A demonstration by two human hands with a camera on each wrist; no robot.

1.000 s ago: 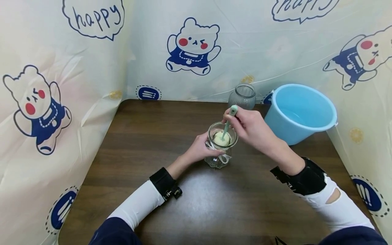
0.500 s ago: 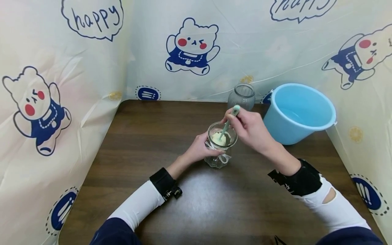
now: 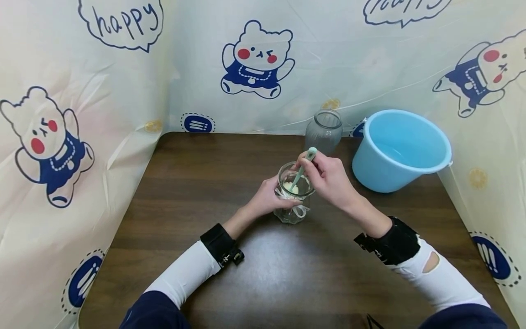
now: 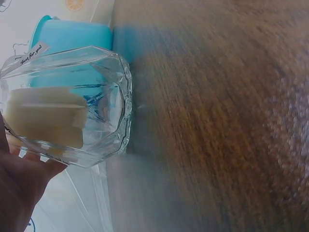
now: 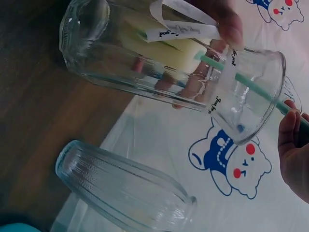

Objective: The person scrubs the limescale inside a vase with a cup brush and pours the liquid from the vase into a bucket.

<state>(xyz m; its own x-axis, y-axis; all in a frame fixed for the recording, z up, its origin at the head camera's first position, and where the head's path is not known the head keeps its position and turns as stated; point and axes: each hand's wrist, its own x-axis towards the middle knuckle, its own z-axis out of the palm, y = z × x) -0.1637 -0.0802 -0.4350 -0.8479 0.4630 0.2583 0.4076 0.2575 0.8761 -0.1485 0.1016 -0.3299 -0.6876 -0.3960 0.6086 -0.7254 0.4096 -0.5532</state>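
My left hand grips a clear glass vase around its neck. A white printed ribbon is tied there with a bow. Inside the vase is a sponge brush: its cream sponge sits within the body, above the base in the left wrist view. Its thin mint-green handle slants out through the mouth. With fingers and thumb, my right hand pinches the upper handle just above the rim. Part of the sponge is hidden behind the ribbon and left fingers in the right wrist view.
A second, ribbed glass vase stands at the table's back edge, behind my right hand. To its right is a light blue bucket. A printed curtain surrounds the brown wooden table. A small black thing shows at the front edge.
My right hand has moved slightly left and down, bringing the sponge lower inside the vase. The left hand keeps its grip and the vase stays nearly in place.
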